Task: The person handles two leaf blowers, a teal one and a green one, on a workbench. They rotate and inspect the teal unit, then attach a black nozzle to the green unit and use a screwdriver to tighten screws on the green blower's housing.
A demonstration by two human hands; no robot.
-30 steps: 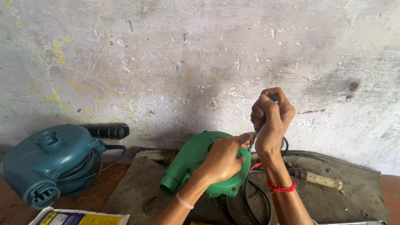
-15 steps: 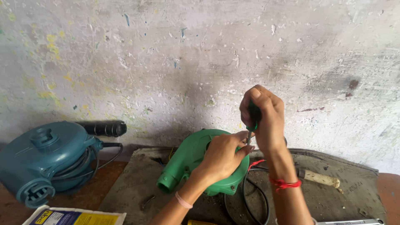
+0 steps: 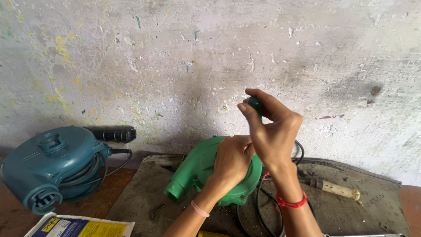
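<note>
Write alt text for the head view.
A left hand rests on a green blower while the right hand grips a dark-handled tool above it. A teal blower sits to the left, before a paint-flecked wall.

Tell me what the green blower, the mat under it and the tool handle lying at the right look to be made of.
Green blower: moulded plastic, smooth with a dull sheen and rounded seams. Mat: probably rubber or worn leather, grey-brown, matte, scuffed, with a curled edge. Tool handle: likely wood, pale and bare, stained; its dark front end looks like metal.
</note>
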